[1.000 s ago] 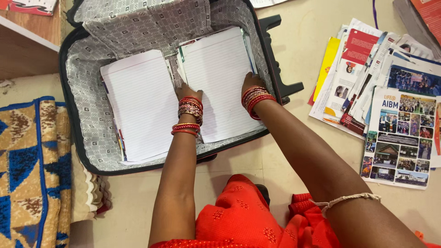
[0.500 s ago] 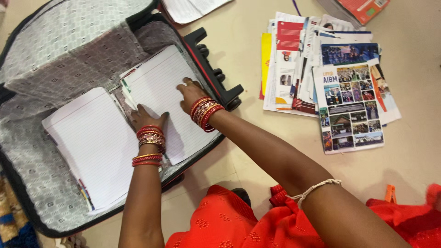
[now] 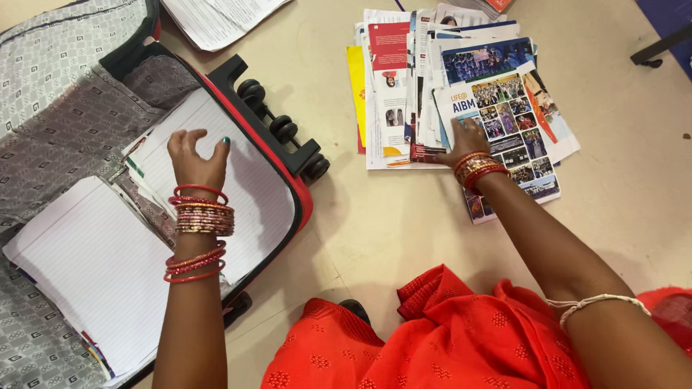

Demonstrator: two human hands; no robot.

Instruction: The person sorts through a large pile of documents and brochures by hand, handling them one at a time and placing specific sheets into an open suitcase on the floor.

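An open suitcase [image 3: 292,180] with grey patterned lining lies on the floor at the left. Two stacks of lined white paper sit inside it, one at the right [image 3: 252,194] and one at the lower left [image 3: 86,266]. My left hand [image 3: 194,158] hovers over the right stack, fingers spread and curled, holding nothing. My right hand [image 3: 467,140] rests flat on a pile of colourful brochures [image 3: 432,86] spread on the floor to the right of the suitcase. Both wrists wear red and gold bangles.
More printed sheets [image 3: 216,18] lie on the floor above the suitcase. The suitcase wheels [image 3: 277,126] and handle bar face the brochures. A dark furniture leg [image 3: 656,50] shows at the top right. My orange garment [image 3: 404,338] fills the lower middle.
My right hand left the right paper stack and moved right onto the brochure pile. My left hand lifted off the stack. The view shifted right.
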